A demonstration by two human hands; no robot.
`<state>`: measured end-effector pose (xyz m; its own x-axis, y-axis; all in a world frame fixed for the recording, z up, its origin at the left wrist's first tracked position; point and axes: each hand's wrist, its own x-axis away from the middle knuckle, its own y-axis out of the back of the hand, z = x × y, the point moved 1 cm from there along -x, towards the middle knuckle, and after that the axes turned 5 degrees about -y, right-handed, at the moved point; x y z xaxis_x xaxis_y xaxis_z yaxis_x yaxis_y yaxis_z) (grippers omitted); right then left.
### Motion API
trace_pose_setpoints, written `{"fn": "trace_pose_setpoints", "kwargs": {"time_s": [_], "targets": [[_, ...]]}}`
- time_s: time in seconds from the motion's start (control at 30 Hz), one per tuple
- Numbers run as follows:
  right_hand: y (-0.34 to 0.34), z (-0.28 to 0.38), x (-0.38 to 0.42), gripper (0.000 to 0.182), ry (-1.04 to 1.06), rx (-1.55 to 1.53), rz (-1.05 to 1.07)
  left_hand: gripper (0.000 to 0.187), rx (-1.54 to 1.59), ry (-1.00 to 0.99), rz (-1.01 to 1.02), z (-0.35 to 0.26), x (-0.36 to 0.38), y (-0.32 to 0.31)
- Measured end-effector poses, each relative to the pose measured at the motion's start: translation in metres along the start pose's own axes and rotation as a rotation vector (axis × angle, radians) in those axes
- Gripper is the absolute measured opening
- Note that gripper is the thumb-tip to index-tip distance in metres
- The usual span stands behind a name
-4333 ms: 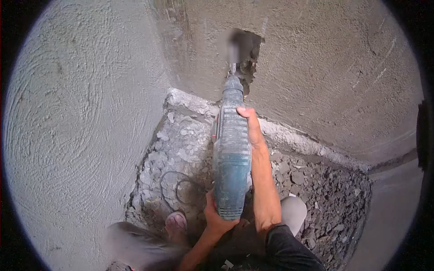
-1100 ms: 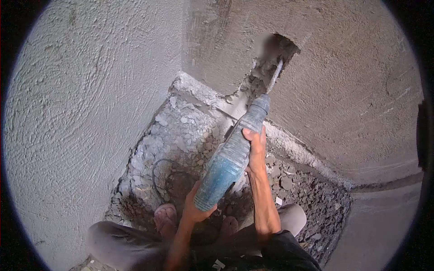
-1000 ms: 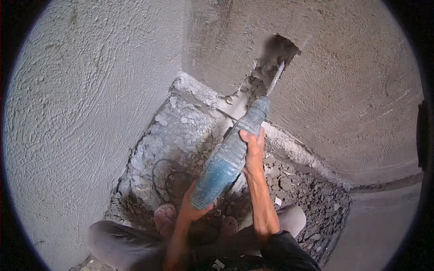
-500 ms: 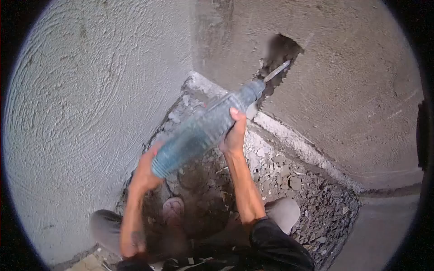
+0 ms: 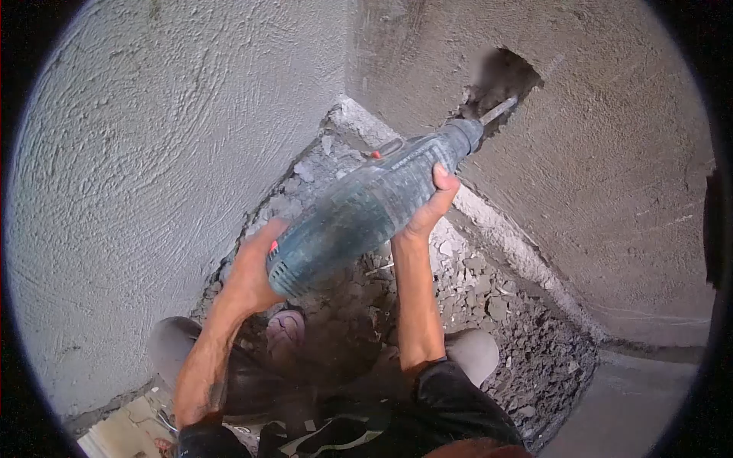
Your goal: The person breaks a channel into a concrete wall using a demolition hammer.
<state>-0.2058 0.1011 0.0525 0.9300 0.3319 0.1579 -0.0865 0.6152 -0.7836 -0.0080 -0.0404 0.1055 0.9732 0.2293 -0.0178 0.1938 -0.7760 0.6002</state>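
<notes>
A dusty blue-green rotary hammer (image 5: 359, 210) is held slantwise in front of me, its nose toward the upper right. My left hand (image 5: 252, 267) grips its rear end, with the fingers partly hidden behind the housing. Near the front, my right hand (image 5: 433, 204) holds the tool from below, thumb up along its side. A metal chisel bit (image 5: 500, 111) sticks out of the nose. Its tip lies at the lower part of a rough hole (image 5: 508, 72) in the brown wall; contact with the wall cannot be made out.
A grey plastered wall (image 5: 153, 168) rises on the left and meets the brown plastered wall (image 5: 611, 175) in a corner. Broken rubble (image 5: 527, 359) covers the floor around my feet. A pale ledge (image 5: 511, 233) runs along the wall's base. My sandalled foot (image 5: 285, 330) stands below the tool.
Within the view, the rotary hammer and both hands have shifted right, and the wall hole has also shifted right and slightly up. The bit's tip stays by the hole. Both hands keep their grip.
</notes>
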Motion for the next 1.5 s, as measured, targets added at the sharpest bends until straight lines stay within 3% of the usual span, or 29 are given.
{"fn": "trace_pose_setpoints", "kwargs": {"time_s": [0.17, 0.23, 0.37, 0.47, 0.53, 0.57, 0.67, 0.73, 0.8, 0.83, 0.93, 1.27, 1.3, 1.37, 1.43, 1.47, 1.5], "targets": [[0.001, 0.023, 0.003, 0.070, 0.061, -0.004, 0.028, 0.062, 0.025, -0.007, 0.002, -0.017, 0.005, -0.016], [0.007, 0.030, -0.003, 0.070, -0.026, -0.101, 0.092, 0.078, -0.040, -0.126, 0.045, -0.019, 0.002, -0.023], [0.014, 0.042, -0.004, 0.069, -0.009, -0.058, 0.107, 0.082, -0.063, -0.047, 0.071, -0.019, 0.003, -0.039], [0.016, 0.045, 0.006, 0.063, -0.076, -0.125, 0.110, 0.077, -0.098, -0.185, -0.028, -0.033, 0.023, -0.054], [0.031, 0.049, 0.013, 0.069, -0.081, -0.182, 0.316, 0.081, -0.329, -0.190, -0.025, -0.052, 0.044, -0.069], [0.040, 0.049, 0.018, 0.076, -0.099, -0.231, 0.249, 0.081, -0.321, -0.194, -0.021, -0.053, 0.056, -0.078], [0.036, 0.057, 0.048, 0.072, -0.171, -0.149, 0.106, 0.082, -0.306, -0.278, -0.008, -0.054, 0.079, -0.096], [0.035, 0.050, 0.058, 0.070, -0.181, -0.150, 0.125, 0.084, -0.025, 0.092, 0.147, -0.046, 0.084, -0.090], [0.039, 0.044, 0.063, 0.060, -0.182, 0.165, 0.016, 0.082, 0.119, 0.124, 0.131, -0.032, 0.085, -0.087], [0.049, 0.039, 0.060, 0.060, -0.166, 0.148, 0.013, 0.079, 0.276, 0.171, 0.122, -0.024, 0.086, -0.087], [0.057, 0.036, 0.051, 0.071, -0.171, 0.180, 0.081, 0.076, 0.337, 0.133, 0.097, 0.000, 0.091, -0.104], [0.046, 0.079, 0.069, 0.064, -0.101, 0.544, -0.053, 0.064, 0.578, -0.010, 0.054, 0.007, 0.106, -0.176], [0.050, 0.082, 0.065, 0.063, -0.129, 0.564, -0.066, 0.063, 0.635, 0.072, 0.056, 0.014, 0.107, -0.194], [0.060, 0.089, 0.055, 0.064, -0.185, 0.573, -0.037, 0.062, 0.692, 0.145, 0.048, 0.003, 0.100, -0.208], [0.078, 0.105, 0.037, 0.066, -0.214, 0.622, -0.030, 0.063, 0.631, 0.017, -0.136, -0.034, 0.083, -0.217], [0.086, 0.112, 0.034, 0.068, -0.260, 0.658, -0.040, 0.063, 0.650, 0.021, -0.135, -0.040, 0.083, -0.233], [0.083, 0.119, 0.037, 0.078, -0.254, 0.714, -0.020, 0.063, 0.669, 0.082, -0.165, -0.043, 0.085, -0.251]]}}
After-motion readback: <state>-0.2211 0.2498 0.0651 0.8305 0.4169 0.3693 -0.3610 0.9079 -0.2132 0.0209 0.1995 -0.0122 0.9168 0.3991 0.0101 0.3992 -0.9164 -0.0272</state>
